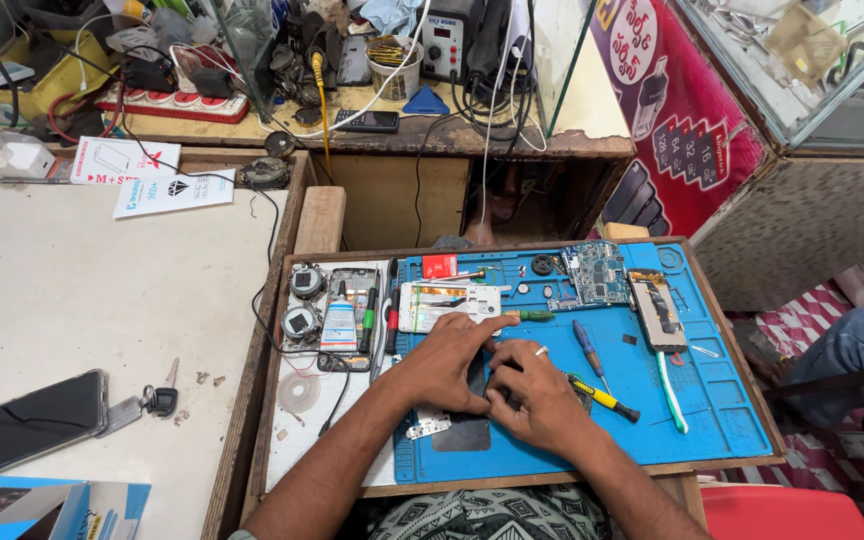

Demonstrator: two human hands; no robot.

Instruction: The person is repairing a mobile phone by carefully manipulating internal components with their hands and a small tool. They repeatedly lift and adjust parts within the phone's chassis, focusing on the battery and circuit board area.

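On the pale desk at the far left a dark smartphone (pixel 27 420) lies flat near the front edge with a key fob (pixel 160 401) just beside it, well apart from the work. To the right sits a wooden tray (pixel 257 400) carrying a blue repair mat (pixel 722 410); along the mat's left edge stand two small round spools (pixel 304 300), a glue tube (pixel 338 325) and a strip of tweezers and pens. The left hand (pixel 444 362) rests palm down on a dark, flat phone body (pixel 464 432) near the mat's front edge, fingers spread and pressing rather than closed round it. The right hand (pixel 535 395) meets it from the other side, fingertips bent onto the same piece; neither hand lifts it, both pin it to the mat. Only the near end of the phone body shows below the hands, so its long axis seems to run from the front edge toward the back edge, near end pointing at the person; which face is up I cannot tell. As a judgement, the teardown is well advanced: an opened white phone frame (pixel 449 303), a bare circuit board (pixel 595 272) and another stripped frame (pixel 658 310) lie toward the mat's back edge, with screwdrivers (pixel 602 395) and a toothbrush (pixel 672 392) to the right, while the piece under the hands is the part in work.
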